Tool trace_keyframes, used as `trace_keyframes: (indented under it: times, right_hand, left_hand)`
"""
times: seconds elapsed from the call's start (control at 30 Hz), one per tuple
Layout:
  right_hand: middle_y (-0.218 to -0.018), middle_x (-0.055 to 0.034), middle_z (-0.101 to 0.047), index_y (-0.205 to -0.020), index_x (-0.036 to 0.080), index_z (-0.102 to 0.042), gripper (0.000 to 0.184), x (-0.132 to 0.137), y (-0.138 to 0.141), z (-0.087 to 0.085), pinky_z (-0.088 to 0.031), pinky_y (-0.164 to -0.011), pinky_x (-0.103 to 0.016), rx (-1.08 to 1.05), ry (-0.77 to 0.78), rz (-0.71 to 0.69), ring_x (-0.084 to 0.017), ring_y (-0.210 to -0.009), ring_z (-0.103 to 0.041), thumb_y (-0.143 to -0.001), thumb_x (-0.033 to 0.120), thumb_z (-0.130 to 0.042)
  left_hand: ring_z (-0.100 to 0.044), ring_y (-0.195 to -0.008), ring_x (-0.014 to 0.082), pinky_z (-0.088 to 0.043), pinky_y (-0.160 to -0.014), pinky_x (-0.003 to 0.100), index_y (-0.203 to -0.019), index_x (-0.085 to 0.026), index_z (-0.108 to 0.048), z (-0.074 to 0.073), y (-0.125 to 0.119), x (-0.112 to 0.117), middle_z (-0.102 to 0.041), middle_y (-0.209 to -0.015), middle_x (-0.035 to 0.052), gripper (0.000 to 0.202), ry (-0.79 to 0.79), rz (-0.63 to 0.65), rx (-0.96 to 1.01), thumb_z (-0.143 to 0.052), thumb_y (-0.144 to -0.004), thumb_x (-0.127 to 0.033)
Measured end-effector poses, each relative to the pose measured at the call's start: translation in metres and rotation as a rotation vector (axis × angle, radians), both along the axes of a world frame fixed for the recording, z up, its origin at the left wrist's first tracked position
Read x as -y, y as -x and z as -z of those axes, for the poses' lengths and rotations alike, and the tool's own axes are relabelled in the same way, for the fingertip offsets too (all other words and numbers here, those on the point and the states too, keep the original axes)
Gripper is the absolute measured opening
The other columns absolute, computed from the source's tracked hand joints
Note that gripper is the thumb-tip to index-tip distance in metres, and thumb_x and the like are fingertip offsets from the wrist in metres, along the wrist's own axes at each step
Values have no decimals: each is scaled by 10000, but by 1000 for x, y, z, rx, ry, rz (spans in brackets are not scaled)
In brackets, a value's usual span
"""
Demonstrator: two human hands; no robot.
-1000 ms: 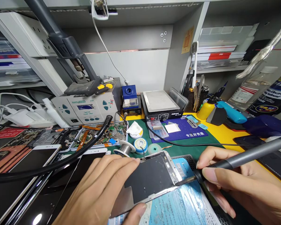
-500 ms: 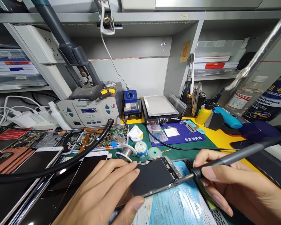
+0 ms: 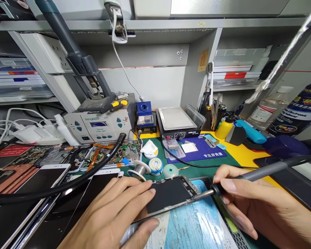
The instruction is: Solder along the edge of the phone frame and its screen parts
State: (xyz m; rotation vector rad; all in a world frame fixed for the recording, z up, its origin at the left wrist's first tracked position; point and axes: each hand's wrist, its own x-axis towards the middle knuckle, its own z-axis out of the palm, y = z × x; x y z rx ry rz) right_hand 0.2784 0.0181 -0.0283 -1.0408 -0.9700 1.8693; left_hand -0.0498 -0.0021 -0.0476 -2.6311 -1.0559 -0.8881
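A black phone screen (image 3: 168,195) with a thin metal frame lies at a slant over a blue-and-white plastic-wrapped pad (image 3: 189,230). My left hand (image 3: 116,211) holds it at its left end, fingers across the top and thumb by the near edge. Pinched like a pen in my right hand (image 3: 248,200) is a soldering iron (image 3: 266,170) with a dark grey handle. Its metal tip meets the near right corner of the screen's frame. My left palm covers the screen's left end.
Behind the screen sit a solder spool (image 3: 139,169), a blue-and-white tin (image 3: 155,166) and a pale green disc (image 3: 171,170). Circuit boards (image 3: 119,152) and phones (image 3: 28,197) lie left, crossed by a thick black hose (image 3: 93,174). A heating plate (image 3: 177,118) stands at the back.
The screen's near edge has tilted slightly in my left hand. The soldering iron's tip has shifted a little left along the frame, and the camera view has tipped slightly upward.
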Motion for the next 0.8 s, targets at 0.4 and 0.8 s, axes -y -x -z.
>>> trace_keyframes:
  times: [0.4, 0.8]
  right_hand:
    - [-470, 13, -579, -828, 205, -789, 369, 4, 4, -10, -316, -539, -258, 122, 22, 60, -114, -468, -455, -777, 536, -944]
    - [-514, 30, -586, -843, 206, -810, 553, 12, 12, -20, -328, -517, -242, 256, -19, 138, -120, -487, -500, -603, 656, -1023]
  left_hand:
    - [-584, -1306, 133, -282, -1268, 199, -1382, -212, -635, 0, 1, 0, -746, -1374, -39, 386, 22, 41, 5, -653, -996, -217]
    - [-586, -1303, 132, -290, -1255, 196, -1370, -214, -644, -1, 1, -1, -752, -1365, -38, 360, 25, 45, 1, -645, -1011, -236]
